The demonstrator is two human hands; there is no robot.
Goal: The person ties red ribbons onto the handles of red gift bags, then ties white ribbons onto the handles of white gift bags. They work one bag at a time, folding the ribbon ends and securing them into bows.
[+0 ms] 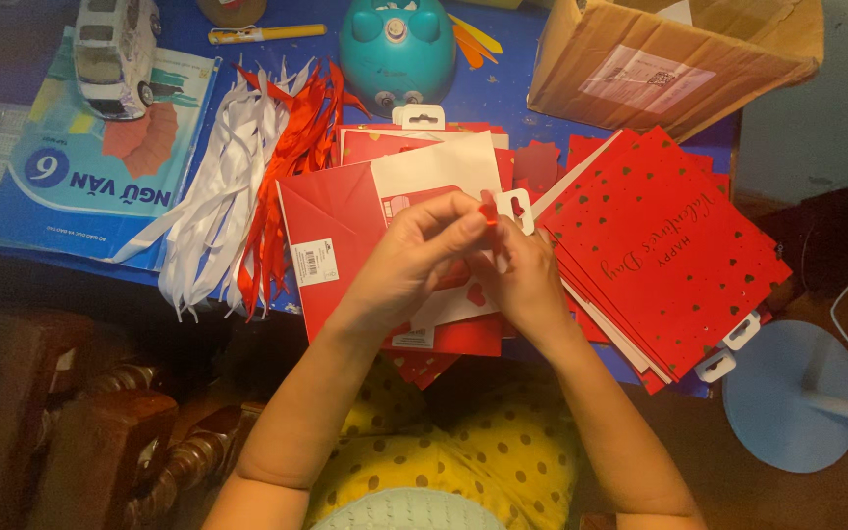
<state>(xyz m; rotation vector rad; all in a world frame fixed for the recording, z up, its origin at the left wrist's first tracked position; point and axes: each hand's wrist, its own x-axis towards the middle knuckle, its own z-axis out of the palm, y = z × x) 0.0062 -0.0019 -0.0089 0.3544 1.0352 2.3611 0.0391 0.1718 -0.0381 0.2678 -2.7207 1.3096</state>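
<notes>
Here we have both hands meeting over the red-and-white card [414,211] that lies in the middle of the blue worktop [512,93], and we take that card as our landmark. Our left hand [414,260] has its grip clenched in a pinch on a small red ribbon piece [488,211], held just above the card's near edge; our right hand [522,275] is grasping the white hanger tab [514,208], touching the same spot. We judge the step in hand to be fitting the ribbon to the tab's slot, though the fingers hide whether it has gone through. The next move, as we read it, calls for a fine, steady pinch and a small pull, keeping the tab from bending. Left of the card lies a loose bundle of white ribbons [218,196] beside red ribbons [291,172]; further left is a blue book [90,186] with a toy car [115,44] on it. Right of the card a stack of red heart-printed bags [669,245] fans out, and beyond the card stand a teal round container [397,49] and a cardboard box [660,59].
</notes>
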